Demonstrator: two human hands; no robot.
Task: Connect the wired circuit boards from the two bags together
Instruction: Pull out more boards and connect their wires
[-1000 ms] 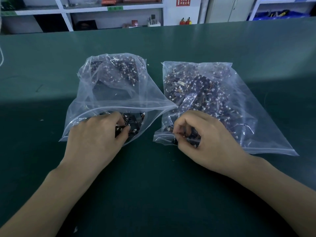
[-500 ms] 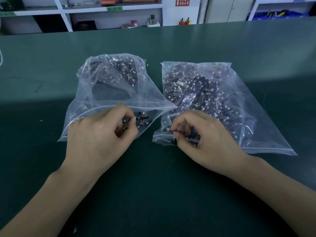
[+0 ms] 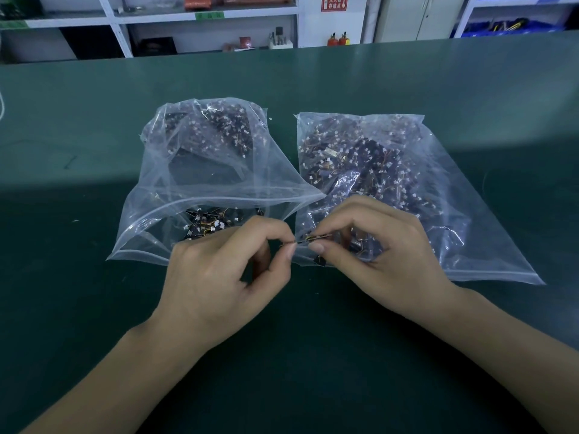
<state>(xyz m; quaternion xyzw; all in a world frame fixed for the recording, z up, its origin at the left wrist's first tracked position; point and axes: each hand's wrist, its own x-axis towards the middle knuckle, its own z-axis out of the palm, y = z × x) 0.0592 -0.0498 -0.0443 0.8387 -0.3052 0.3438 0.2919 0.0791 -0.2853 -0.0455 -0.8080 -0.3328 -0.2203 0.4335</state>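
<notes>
Two clear plastic bags lie side by side on the green table, both full of small dark circuit boards with thin wires and white connectors. The left bag (image 3: 200,170) has its mouth open toward me; the right bag (image 3: 407,170) lies flat. My left hand (image 3: 225,277) pinches a small wired piece between thumb and forefinger. My right hand (image 3: 376,255) pinches another wired board (image 3: 319,238) with orange wires. The two pieces meet between my fingertips, just in front of the bags. A small dark board (image 3: 320,261) hangs under my right thumb.
The green table (image 3: 282,371) stretches wide around the bags. White shelves (image 3: 200,20) with boxes and small items stand beyond its far edge. A white cable (image 3: 2,104) shows at the left edge.
My left hand has come out of the left bag with a wired piece and moved right. It now meets my right hand between the bags; my right hand has risen slightly.
</notes>
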